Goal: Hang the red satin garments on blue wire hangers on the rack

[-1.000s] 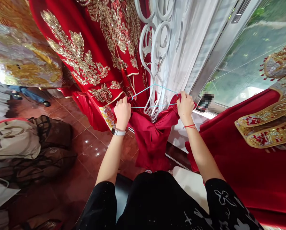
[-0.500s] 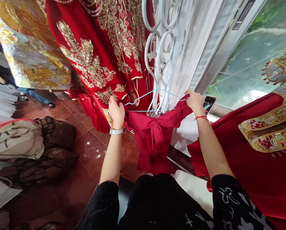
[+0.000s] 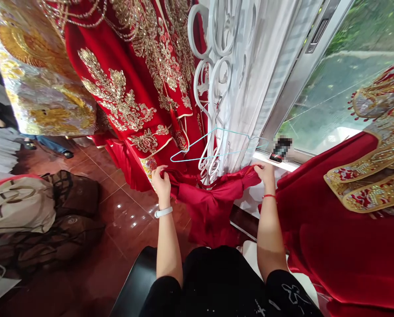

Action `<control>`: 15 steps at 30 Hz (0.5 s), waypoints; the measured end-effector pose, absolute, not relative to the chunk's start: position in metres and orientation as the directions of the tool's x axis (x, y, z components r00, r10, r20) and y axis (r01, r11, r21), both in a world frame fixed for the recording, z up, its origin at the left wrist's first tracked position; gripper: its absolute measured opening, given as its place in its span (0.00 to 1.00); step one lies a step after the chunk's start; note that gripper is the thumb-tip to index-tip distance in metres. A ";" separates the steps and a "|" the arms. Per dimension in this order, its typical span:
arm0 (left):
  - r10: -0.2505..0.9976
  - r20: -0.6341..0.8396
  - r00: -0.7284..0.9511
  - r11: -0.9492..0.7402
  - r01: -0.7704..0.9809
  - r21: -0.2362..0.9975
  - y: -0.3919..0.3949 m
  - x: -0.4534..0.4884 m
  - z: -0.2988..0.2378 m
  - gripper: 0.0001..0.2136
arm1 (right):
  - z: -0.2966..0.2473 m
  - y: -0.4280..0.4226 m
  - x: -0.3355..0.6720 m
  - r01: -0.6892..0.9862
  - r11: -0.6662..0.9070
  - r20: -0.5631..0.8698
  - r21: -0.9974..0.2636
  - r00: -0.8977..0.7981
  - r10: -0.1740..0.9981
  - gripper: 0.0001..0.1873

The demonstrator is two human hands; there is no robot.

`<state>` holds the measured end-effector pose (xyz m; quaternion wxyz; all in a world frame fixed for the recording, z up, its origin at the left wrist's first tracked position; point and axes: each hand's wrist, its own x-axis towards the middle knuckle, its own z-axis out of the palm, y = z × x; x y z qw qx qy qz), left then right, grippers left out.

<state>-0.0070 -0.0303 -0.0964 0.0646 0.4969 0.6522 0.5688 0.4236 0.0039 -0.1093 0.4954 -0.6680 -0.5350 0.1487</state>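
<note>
My left hand [image 3: 160,179] and my right hand [image 3: 264,174] each pinch an upper corner of a plain red garment [image 3: 213,207] that hangs down between them in front of my legs. Just above it a light blue wire hanger [image 3: 216,143] hangs bare on the white scrollwork rack [image 3: 213,83]. The garment's top edge sags below the hanger and is off it.
Red gowns with gold embroidery [image 3: 134,79] hang to the left, and another red embroidered gown [image 3: 348,211] lies at the right. A phone [image 3: 280,149] rests on the window sill. Bags [image 3: 34,207] sit on the red tiled floor at the left.
Both hands have come down with the red garment, pulling its shoulders off the blue hanger, which stays hanging on the white rack.
</note>
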 end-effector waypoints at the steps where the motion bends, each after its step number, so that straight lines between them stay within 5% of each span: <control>1: 0.750 0.458 -0.478 -0.121 0.581 0.805 -0.035 -0.008 -0.104 0.12 | -0.116 -0.002 0.419 0.557 0.017 0.291 -0.830 0.407 0.866 0.14; 10: 0.926 0.260 -0.273 -0.006 0.678 0.735 -0.058 -0.032 -0.130 0.12 | -0.130 -0.023 0.388 0.629 -0.050 0.259 -0.776 0.390 0.884 0.15; 15: 0.996 0.078 -0.051 -0.004 0.813 0.582 -0.061 -0.036 -0.126 0.17 | -0.123 -0.026 0.378 0.721 -0.056 0.287 -0.691 0.344 0.894 0.18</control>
